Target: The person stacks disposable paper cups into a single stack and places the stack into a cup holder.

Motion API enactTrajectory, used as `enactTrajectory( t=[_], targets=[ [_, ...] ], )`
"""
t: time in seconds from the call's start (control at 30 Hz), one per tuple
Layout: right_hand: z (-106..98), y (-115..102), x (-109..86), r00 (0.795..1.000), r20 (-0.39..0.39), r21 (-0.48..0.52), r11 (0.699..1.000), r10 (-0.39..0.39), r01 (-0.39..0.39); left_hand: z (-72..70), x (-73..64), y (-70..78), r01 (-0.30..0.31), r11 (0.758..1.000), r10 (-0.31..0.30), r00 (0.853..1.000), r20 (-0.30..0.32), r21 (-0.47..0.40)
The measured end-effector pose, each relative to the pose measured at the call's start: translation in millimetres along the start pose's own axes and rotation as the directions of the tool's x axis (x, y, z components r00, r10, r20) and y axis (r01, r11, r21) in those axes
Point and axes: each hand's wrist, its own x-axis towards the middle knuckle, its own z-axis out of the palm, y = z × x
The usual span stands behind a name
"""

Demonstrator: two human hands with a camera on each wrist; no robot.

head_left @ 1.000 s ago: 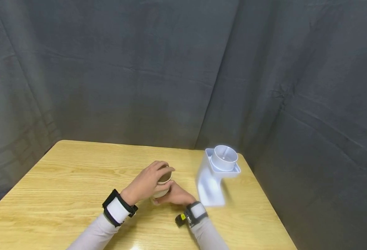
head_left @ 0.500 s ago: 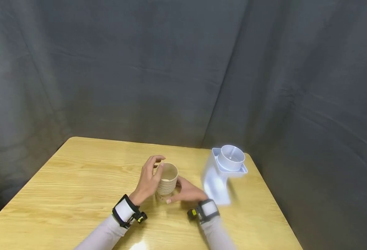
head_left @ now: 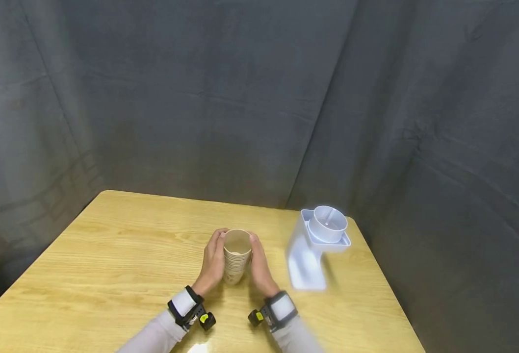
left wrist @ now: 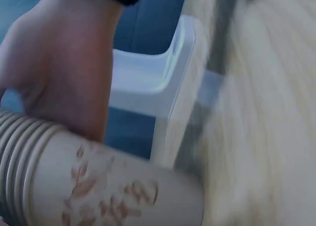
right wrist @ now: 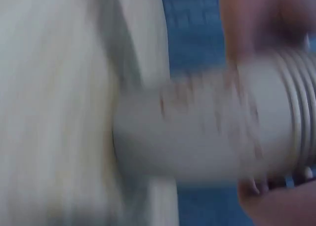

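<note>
1. Two hands flank one stack of paper cups [head_left: 236,255] standing upright near the middle of the wooden table [head_left: 109,255], open mouth up.
2. Left hand [head_left: 213,262]: pressed to the stack's left side, fingers curled round the upper rims, grasping it. A black and white wrist strap with a yellow-marked camera unit sits behind it.
3. Stack of paper cups: several nested rims show as ridges near the top; a brown printed pattern runs along the outer wall, seen in the left wrist view [left wrist: 108,191]. Its base rests on the table.
4. Right hand [head_left: 259,267]: held against the stack's right side, fingers wrapped round it, grasping it. A matching strap sits at the wrist.
5. White cup dispenser [head_left: 317,245]: stands well to the right of the stack, near the table's right edge, apart from both hands. A round open receptacle sits on top of an angled body.
6. Dark grey curtain [head_left: 259,98]: hangs behind and to both sides of the table.
7. Hard to make out: the right wrist view is heavily blurred, so the cup wall [right wrist: 207,137] shows only as a pale smear. Palms hide much of the stack in the head view.
</note>
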Motion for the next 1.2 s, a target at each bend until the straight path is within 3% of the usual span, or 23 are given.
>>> enactTrajectory(
  t=[0.17,0.23,0.53,0.73,1.2],
  targets=[
    [20.0,-4.9,0.9,0.979,-0.134,0.076,0.987,0.153,-0.143,8.1,-0.6,-2.6,0.030,0.999,-0.030,0.999,-0.027,-0.036],
    [21.5,-5.6,6.7,0.973,-0.166,0.080,0.986,0.161,-0.149,9.1,3.5,-2.7,0.040,0.998,-0.041,0.998,-0.038,-0.048],
    [3.3,-23.1,47.2,0.960,-0.276,0.010,0.999,0.049,-0.048,21.2,37.7,13.5,-0.002,0.997,-0.002,0.999,-0.052,-0.079],
    [-11.7,-42.5,58.0,0.938,-0.347,-0.048,0.999,0.008,-0.026,33.3,52.1,33.7,-0.046,0.994,0.043,0.999,-0.030,-0.101],
    [-73.1,-109.2,81.3,0.933,-0.359,-0.112,0.994,-0.028,-0.014,71.4,90.9,103.6,-0.107,0.982,0.103,0.994,-0.037,-0.153]
  ],
)
